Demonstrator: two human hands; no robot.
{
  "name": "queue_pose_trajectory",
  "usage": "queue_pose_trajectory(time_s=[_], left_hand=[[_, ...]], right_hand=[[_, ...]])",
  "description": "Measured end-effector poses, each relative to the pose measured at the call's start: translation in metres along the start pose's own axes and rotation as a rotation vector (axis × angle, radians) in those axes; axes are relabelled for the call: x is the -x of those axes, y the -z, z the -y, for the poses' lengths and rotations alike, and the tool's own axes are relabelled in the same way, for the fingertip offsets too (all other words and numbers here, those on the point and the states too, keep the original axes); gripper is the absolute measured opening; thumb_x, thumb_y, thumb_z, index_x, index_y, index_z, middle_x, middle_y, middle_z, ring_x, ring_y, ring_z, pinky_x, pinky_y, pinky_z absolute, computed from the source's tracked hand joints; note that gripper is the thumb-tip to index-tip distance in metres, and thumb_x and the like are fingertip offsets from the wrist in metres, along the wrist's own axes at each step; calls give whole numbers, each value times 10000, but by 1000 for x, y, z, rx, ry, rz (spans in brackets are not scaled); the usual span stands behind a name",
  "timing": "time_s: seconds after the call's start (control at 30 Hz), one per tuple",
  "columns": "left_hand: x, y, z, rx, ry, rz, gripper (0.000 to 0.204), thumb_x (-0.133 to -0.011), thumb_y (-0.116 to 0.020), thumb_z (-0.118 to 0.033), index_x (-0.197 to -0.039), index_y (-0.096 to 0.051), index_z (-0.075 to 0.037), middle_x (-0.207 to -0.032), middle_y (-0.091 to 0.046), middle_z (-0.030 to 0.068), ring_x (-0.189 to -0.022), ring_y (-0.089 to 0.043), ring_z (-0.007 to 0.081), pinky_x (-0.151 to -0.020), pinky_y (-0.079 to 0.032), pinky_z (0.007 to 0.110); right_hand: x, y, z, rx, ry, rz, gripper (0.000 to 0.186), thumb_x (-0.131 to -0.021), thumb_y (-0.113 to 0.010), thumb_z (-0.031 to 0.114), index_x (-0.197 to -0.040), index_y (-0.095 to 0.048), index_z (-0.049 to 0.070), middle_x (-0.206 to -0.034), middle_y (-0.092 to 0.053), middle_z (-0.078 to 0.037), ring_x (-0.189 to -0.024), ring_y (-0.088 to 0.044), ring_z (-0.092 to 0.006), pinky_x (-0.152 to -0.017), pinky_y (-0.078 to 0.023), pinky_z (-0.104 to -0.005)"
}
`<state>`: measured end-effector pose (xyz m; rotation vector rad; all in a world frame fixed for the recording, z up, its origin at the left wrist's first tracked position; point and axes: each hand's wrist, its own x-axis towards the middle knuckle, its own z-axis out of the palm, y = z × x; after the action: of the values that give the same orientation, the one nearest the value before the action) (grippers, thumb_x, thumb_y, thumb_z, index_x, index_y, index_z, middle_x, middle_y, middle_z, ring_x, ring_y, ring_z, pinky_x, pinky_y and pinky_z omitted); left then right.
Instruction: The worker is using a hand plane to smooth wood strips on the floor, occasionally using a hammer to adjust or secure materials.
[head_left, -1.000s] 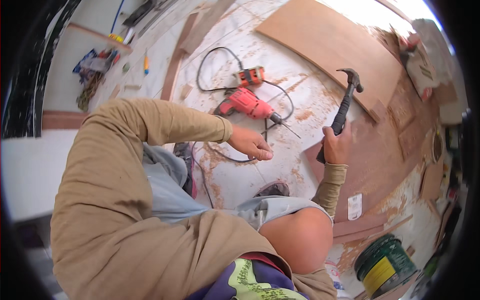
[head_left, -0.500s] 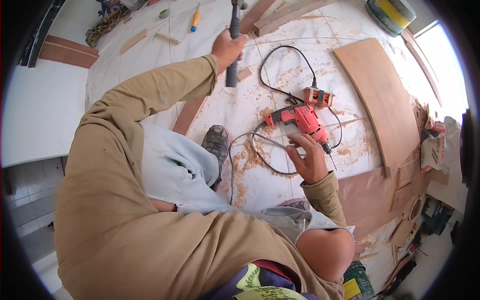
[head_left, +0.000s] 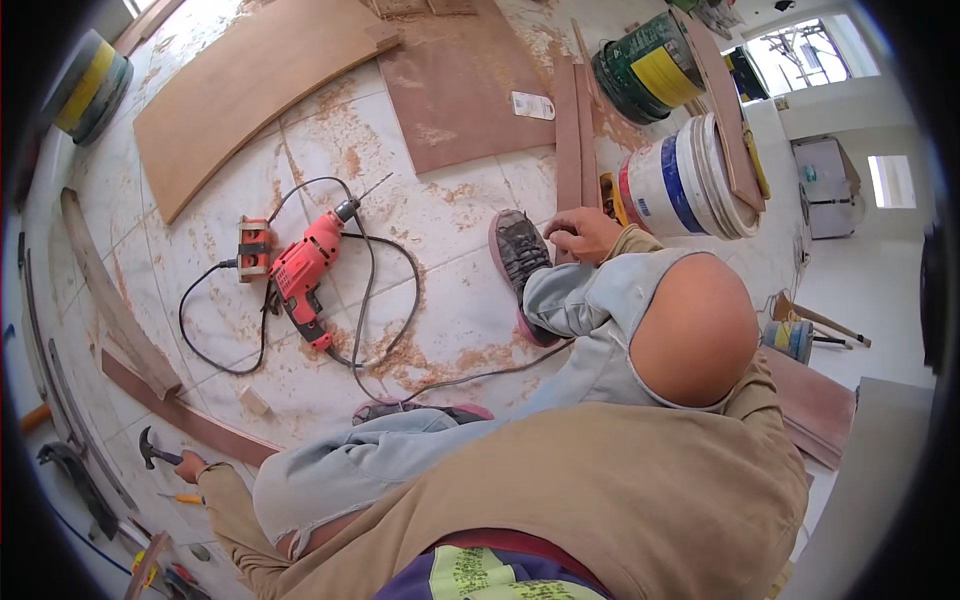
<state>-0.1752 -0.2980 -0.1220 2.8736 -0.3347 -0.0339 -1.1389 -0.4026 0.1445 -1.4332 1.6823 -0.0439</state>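
Observation:
A claw hammer (head_left: 160, 452) is gripped by its handle in my left hand (head_left: 188, 466), low at the left, close above the tiled floor. My right hand (head_left: 588, 235) is at the right, beside my shoe (head_left: 520, 262) and over the lower ends of long reddish-brown wood strips (head_left: 568, 140). Its fingers are bent inward with the thumb near them; anything between them is too small or hidden to tell. A red power drill (head_left: 308, 262) with a bit fitted lies between my hands, its cable looped around it. Next to the drill is an orange socket box (head_left: 254, 248).
Large wood panels (head_left: 260, 85) lie at the far side. A white bucket (head_left: 680, 180) and a dark green bucket (head_left: 650, 70) stand at the right, another bucket (head_left: 90, 88) far left. A small wood block (head_left: 254, 401) and a yellow-handled tool (head_left: 186, 498) lie near the hammer. Sawdust covers the tiles.
The view has swung to the right, bringing the buckets in. My left hand with the hammer is now low at the left. My right hand has left the drill and is beside my shoe.

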Motion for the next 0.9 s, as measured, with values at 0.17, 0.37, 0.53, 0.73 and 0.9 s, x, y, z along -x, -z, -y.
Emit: queue_pose_trajectory(time_s=[0.17,0.37,0.53,0.73,0.9], left_hand=[[-52,43,1,-170,-84,211,613,-827,-665,-388,-1208,-642,92,-1175,-688,296,-1068,-676,450,-936,-531,485],[-27,67,-23,-114,-181,278,661,-859,-686,-434,-1262,-630,87,-1193,-682,305,-1050,-682,454,-928,-530,486],[-28,174,-21,277,-296,332,451,-951,-655,-281,-1291,-650,16,-978,-703,145,-762,-659,208,-645,-533,326],[67,239,-111,249,-516,487,374,-985,-609,-202,-1318,-649,-35,-907,-639,36,-731,-568,81,-608,-459,227],[318,246,-313,-3,-1104,754,313,-1029,-591,-167,-1304,-642,-26,-888,-603,1,-764,-534,73,-707,-478,244]], right_hand=[[2,-37,-19,-57,-6,110,238,-955,-591,169,-1078,-711,4,-751,-685,-57,-623,-627,-135,-579,-516,-301],[-58,-30,-92,176,-134,-599,340,-862,-676,253,-1131,-716,49,-991,-715,-157,-912,-686,-270,-809,-547,-408],[-77,-35,-124,223,-669,-733,959,-709,-860,489,-1477,-433,105,-1462,-398,-289,-1379,-389,-462,-1060,-438,-537],[-72,-7,-159,-18,-531,-738,1248,-577,-934,521,-1516,-289,9,-1409,-462,-294,-1255,-521,-443,-1076,-442,-469],[-82,1,-206,-175,-405,-653,930,-617,-914,456,-1301,-527,-43,-1201,-635,-269,-1109,-643,-395,-966,-513,-446]])
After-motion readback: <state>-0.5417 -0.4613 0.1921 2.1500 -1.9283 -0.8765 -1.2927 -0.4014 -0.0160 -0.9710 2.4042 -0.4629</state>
